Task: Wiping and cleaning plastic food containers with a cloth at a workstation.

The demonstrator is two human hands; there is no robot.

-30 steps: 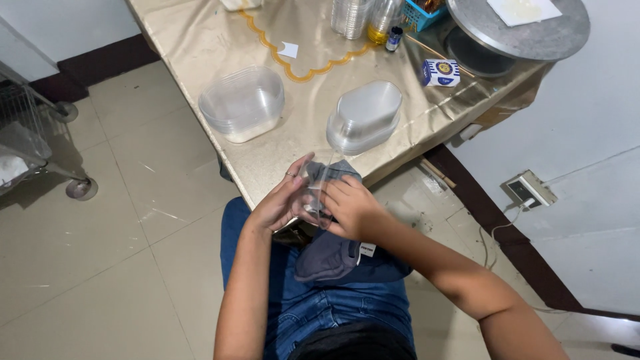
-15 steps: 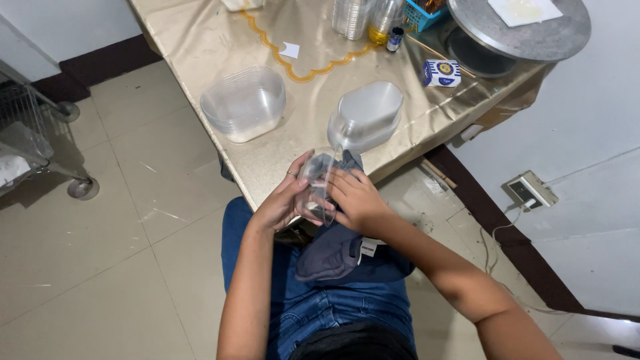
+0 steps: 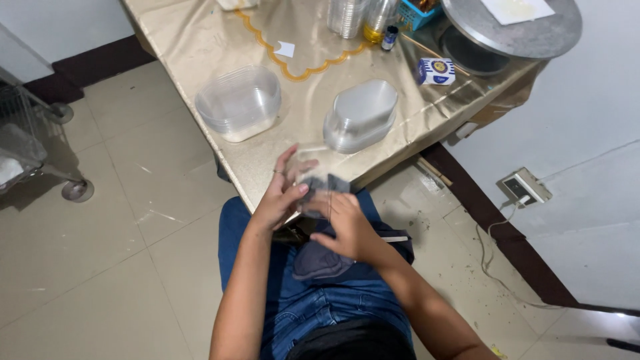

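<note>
I sit at the corner of a table covered in gold cloth (image 3: 220, 40), with blue jeans (image 3: 313, 307) on my lap. My left hand (image 3: 281, 195) grips a clear plastic container (image 3: 312, 162), blurred, at the table's near edge. My right hand (image 3: 347, 230) presses a grey cloth (image 3: 321, 185) against that container from below. More of the grey cloth (image 3: 320, 261) hangs down onto my lap.
On the table stand a stack of upright clear tubs (image 3: 240, 103) and an upturned stack (image 3: 360, 117). Further back are clear cups (image 3: 343, 15), a bottle of yellow liquid (image 3: 377, 17), a small blue-and-white box (image 3: 437, 71) and a round metal tray (image 3: 517, 30). A wire cart (image 3: 27, 143) stands left.
Both hands have lifted the clear container a little, from my lap toward the table edge. The right hand has shifted lower with the cloth.
</note>
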